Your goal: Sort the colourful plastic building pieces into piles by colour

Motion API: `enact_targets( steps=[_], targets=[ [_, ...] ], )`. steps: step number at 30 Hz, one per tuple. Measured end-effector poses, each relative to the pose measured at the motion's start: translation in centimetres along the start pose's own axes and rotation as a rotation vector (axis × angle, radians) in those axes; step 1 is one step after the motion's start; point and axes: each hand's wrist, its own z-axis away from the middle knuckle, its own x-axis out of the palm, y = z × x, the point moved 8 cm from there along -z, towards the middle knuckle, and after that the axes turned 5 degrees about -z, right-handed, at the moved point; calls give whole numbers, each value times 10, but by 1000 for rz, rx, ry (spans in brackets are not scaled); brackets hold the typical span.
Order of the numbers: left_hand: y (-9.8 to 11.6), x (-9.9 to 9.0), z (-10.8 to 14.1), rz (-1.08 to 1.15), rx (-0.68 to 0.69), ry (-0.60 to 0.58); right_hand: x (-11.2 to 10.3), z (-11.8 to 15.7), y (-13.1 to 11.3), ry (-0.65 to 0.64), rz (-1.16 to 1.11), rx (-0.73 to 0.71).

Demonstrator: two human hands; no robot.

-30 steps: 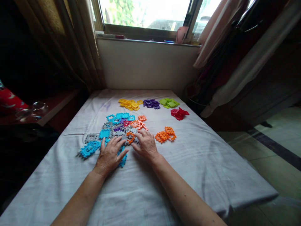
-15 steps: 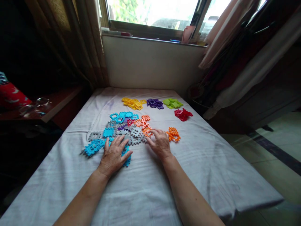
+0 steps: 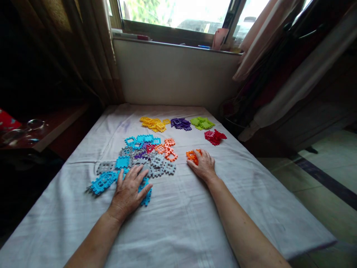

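My left hand (image 3: 127,191) lies with fingers spread over blue and grey pieces at the near side of a mixed heap. Under and beside it are blue interlocking plastic pieces (image 3: 145,197), partly hidden. My right hand (image 3: 205,165) is closed around orange interlocking pieces (image 3: 192,156), thumb on the near side and fingers over the right side. In the heap lie grey window-shaped pieces (image 3: 169,167), salmon-orange pieces (image 3: 169,153), a red piece (image 3: 150,148) and a few purple ones. A blue stack (image 3: 103,182) sits left of my left hand.
Across the back of the cloth-covered table (image 3: 189,227) are a yellow pile (image 3: 153,124), a purple pile (image 3: 181,124), a green pile (image 3: 202,123) and a red pile (image 3: 215,137). A wall and window stand beyond. Glasses (image 3: 35,124) rest on a dark side surface at left.
My right hand has moved right, from the edge of the mixed heap to the orange pieces, and an orange piece has left the heap. My left hand stays on the blue and grey pieces.
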Motion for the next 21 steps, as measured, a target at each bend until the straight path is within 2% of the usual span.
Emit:
enact_targets(
  steps=[4,7,10,14,18,21],
  targets=[
    [-1,0,0,-1,-8,3,-3,-26,-6,76,-15,34],
    [-2,1,0,-2,-9,17,-7,-28,-35,149,-80,-53],
    [-2,3,0,1,-6,21,-2,-22,-77,96,-165,-178],
    [-3,3,1,5,-13,25,7,-20,-111,-3,-140,-183],
    [-3,3,2,11,-3,19,11,-22,-119,-32,-112,-181],
    [-4,4,2,14,0,11,3,-27,-110,-24,-146,-165]
  ],
)
